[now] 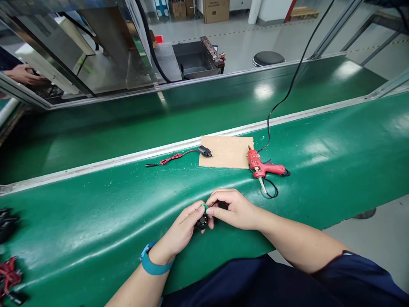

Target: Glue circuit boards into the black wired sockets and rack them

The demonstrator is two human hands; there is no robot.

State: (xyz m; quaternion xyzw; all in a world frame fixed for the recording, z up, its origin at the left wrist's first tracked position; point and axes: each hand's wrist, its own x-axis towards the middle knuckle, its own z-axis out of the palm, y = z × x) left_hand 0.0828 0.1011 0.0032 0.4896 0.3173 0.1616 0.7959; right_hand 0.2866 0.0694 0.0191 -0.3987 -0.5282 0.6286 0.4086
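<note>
My left hand [183,230], with a blue band at the wrist, is closed around a small round black part [202,222]. At the top of that part is a thin green piece [204,207], which looks curved. My right hand [231,209] meets the left one there, thumb and forefinger pinched at the green piece. Something dark with a bit of red [223,205] shows inside the right hand's curled fingers; its kind is hidden. Beyond the hands, a black cylindrical part with a red and black cable [174,158] rests partly on a cardboard sheet [226,152].
A red glue gun [263,166] lies at the cardboard's right edge, its black cord [294,81] rising to the upper right. Dark parts [8,224] and red cables [9,275] sit at the left edge. A metal rail [128,160] crosses the green surface. Another person's hand [27,74] shows far left.
</note>
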